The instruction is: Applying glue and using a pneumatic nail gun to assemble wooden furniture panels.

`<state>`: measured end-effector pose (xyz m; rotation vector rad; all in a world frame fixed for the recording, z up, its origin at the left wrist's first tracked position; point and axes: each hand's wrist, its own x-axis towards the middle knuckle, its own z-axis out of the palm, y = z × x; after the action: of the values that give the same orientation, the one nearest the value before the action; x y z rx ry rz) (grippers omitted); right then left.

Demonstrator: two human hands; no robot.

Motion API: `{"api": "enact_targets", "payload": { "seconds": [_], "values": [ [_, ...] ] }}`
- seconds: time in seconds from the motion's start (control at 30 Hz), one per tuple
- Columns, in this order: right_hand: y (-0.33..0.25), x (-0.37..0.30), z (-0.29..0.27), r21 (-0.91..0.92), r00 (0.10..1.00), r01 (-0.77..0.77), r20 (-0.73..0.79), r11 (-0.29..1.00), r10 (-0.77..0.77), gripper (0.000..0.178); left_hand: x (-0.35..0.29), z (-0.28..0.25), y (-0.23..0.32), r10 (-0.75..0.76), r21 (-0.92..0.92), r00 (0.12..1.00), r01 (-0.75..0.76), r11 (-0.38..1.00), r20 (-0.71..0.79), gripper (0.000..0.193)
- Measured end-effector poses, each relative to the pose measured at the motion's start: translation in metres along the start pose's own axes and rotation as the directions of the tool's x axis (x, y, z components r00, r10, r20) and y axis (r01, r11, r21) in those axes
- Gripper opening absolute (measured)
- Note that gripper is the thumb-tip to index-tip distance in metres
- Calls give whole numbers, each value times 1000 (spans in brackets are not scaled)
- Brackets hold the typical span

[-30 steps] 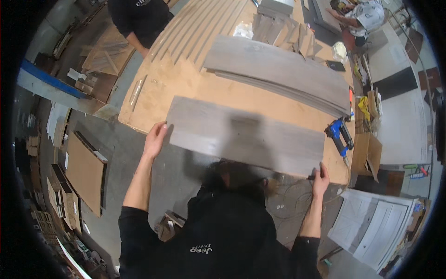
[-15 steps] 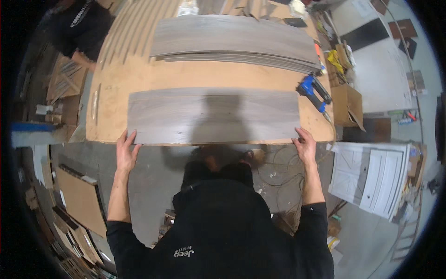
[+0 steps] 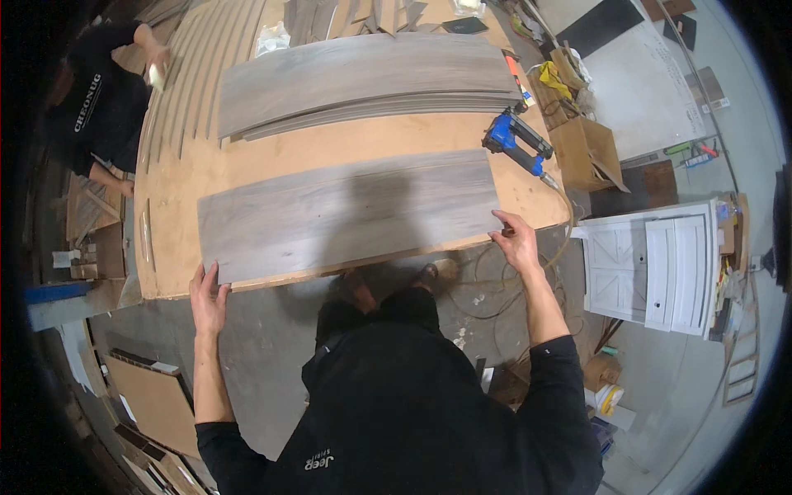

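A grey wood-grain board (image 3: pixel 272 223) lies flat along the near edge of the workbench, my shadow across its middle. My left hand (image 3: pixel 209 304) grips its near left corner, fingertips on the face and thumb at the front edge. At the near right corner, my right hand (image 3: pixel 518 242) holds the board's end between thumb and fingers. Beyond my right hand rests a blue and black air nailer (image 3: pixel 516 144), its hose running off the bench edge. Farther back lies a stack of similar grey boards (image 3: pixel 363 78).
The tan workbench top (image 3: pixel 177 186) carries long thin strips (image 3: pixel 202 91) at the far left and offcuts (image 3: pixel 388 15) at the back. A co-worker (image 3: pixel 95 99) stands at the left side. To the right are a cardboard box (image 3: pixel 586 153) and a white cabinet (image 3: pixel 615 268). Hose loops lie on the floor.
The view has turned, so bench and board now slant up to the right. Both my hands stay at the board's near corners. The co-worker's arm has come up over the strips.
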<state>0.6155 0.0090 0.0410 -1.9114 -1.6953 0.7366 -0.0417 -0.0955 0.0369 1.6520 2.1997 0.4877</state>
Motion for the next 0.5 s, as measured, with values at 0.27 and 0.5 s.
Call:
{"api": "enact_targets", "payload": {
  "seconds": [0.27,0.5],
  "values": [
    [-11,9,-9,3,1000,-12,11,1000,12,58,18,-9,4,56,276,997,-69,959,55,58],
    [15,69,-3,177,929,-355,176,918,325,33,97,-2,-80,-91,-147,996,92,985,12,33]
  ]
}}
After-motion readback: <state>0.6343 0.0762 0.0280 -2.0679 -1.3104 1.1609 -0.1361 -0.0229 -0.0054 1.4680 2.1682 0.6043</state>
